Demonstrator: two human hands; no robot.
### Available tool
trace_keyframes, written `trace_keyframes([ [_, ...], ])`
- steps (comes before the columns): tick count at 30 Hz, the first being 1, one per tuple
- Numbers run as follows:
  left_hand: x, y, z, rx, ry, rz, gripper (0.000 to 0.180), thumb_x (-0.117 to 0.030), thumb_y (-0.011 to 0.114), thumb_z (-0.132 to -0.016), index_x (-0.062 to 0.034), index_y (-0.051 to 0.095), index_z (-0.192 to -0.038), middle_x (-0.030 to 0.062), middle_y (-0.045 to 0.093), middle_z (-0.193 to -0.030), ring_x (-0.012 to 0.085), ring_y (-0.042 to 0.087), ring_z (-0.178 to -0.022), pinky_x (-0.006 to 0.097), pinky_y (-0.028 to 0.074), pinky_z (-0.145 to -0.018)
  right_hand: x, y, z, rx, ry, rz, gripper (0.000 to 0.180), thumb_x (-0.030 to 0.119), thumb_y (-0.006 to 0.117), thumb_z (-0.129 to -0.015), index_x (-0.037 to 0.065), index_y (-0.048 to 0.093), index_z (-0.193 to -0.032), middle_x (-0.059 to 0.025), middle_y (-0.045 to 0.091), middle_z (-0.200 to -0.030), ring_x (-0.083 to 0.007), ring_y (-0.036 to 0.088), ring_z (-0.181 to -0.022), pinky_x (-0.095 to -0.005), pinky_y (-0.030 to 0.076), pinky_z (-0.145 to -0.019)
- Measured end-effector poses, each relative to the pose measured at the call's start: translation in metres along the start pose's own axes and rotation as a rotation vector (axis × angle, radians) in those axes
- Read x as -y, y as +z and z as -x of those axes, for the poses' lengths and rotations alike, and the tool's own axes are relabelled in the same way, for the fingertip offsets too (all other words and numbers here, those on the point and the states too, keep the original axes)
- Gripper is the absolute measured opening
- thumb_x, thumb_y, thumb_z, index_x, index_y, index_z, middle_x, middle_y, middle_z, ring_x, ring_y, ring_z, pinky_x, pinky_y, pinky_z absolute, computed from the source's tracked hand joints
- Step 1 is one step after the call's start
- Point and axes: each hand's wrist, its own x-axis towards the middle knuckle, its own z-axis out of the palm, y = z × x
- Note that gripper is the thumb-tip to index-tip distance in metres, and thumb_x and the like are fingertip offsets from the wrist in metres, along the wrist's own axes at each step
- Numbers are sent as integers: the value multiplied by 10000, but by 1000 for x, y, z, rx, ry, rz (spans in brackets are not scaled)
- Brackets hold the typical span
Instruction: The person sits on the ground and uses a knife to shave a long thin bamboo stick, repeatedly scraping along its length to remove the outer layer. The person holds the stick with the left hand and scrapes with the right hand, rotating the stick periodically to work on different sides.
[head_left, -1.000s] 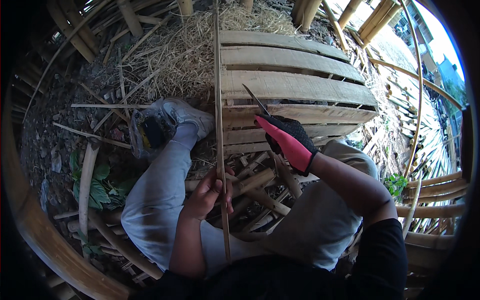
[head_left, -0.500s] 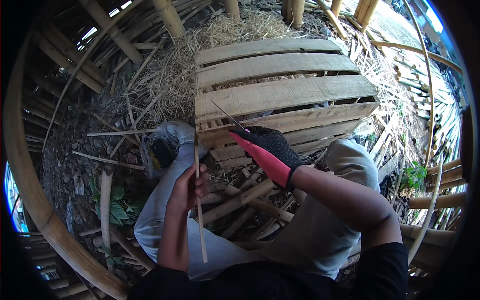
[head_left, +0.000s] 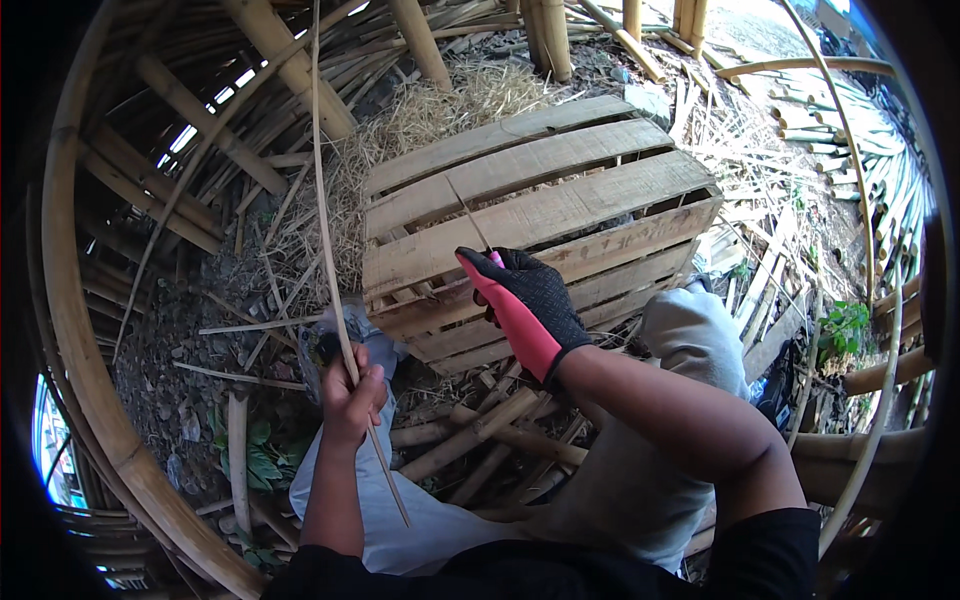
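Note:
My left hand (head_left: 353,398), bare, is closed around a long, thin bamboo strip (head_left: 326,230). The strip runs from near my lap up past the top of the view, bowing slightly. On my right hand (head_left: 530,315) is a pink and black glove, its fingers wrapped round the handle of a knife. The slim knife blade (head_left: 468,213) points up and away over a slatted wooden crate (head_left: 590,203), apart from the strip. Most of the handle is hidden by the glove. The crate sits in front of me, between and beyond my knees.
Dry straw (head_left: 460,95) lies behind the crate. Cut bamboo pieces (head_left: 480,430) litter the ground between my legs. A thick bamboo pole (head_left: 110,450) curves along the left side. Several stacked bamboo lengths (head_left: 900,200) lie at the right. A leafy plant (head_left: 262,455) grows at lower left.
My left hand has moved slightly left and down, and the strip now reaches much farther upward. The knife blade has turned more upright. The whole view has shifted and tilted a little.

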Motion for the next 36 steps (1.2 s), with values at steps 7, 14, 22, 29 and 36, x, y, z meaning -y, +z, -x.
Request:
trace_keyframes([
  [7,13,23,-8,351,-182,19,224,-152,620,-961,-92,435,-1074,-38,449,-626,47,388,-435,223,320,-404,10,-31,-46,-292,9,-427,408,438,653,-968,31,668,-943,-48,634,-781,-135,553,-658,-303,454,-644],
  [14,24,44,-6,599,-257,-115,242,-143,648,-947,-91,463,-1095,-56,443,-682,36,429,-531,222,354,-434,-12,-49,-99,-577,39,-501,578,592,597,-974,47,676,-1151,-80,691,-1028,-188,636,-835,-338,468,-729],
  [22,33,26,-1,764,-72,-417,304,-192,688,-907,-31,554,-1128,-13,556,-793,81,531,-666,266,459,-663,18,-47,-59,-281,-14,-487,597,586,657,-933,86,645,-1258,-60,671,-1051,-196,658,-894,-361,476,-775],
  [29,18,21,-7,590,-122,-48,634,-594,460,-1005,15,577,-1134,112,653,-975,196,686,-836,328,535,-793,-13,-18,-48,-94,9,-559,400,488,628,-970,93,631,-1031,-41,655,-963,-178,658,-813,-311,460,-480],
  [36,23,41,-67,-104,703,-1240,609,-603,596,-938,-53,600,-1200,168,577,-1335,322,551,-1268,506,339,-1053,-8,-16,-36,-79,57,-473,432,501,632,-961,78,646,-1050,-44,647,-915,-151,637,-736,-302,458,-457],
])
